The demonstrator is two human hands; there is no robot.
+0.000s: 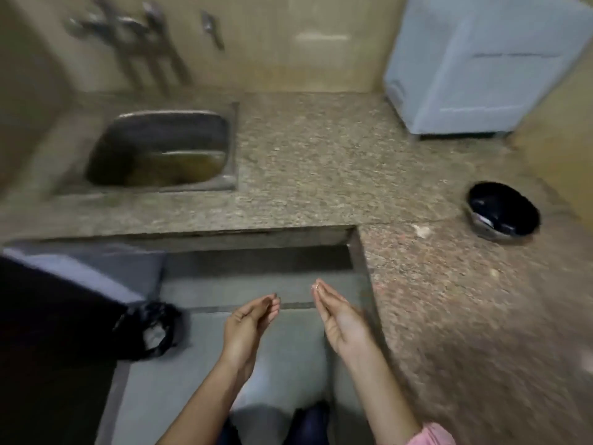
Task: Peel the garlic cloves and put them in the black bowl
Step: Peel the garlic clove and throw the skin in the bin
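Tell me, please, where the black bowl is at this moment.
In the head view the black bowl stands at the right, on the speckled counter, nearer the camera than the pale blue box and beyond the right hand.

I find nothing to read here. No lettering, label or number shows on the bowl (pixel 519 216), the pale box (pixel 481 65) or the wall (pixel 288 43), and the whole view is too blurred for any fine print.
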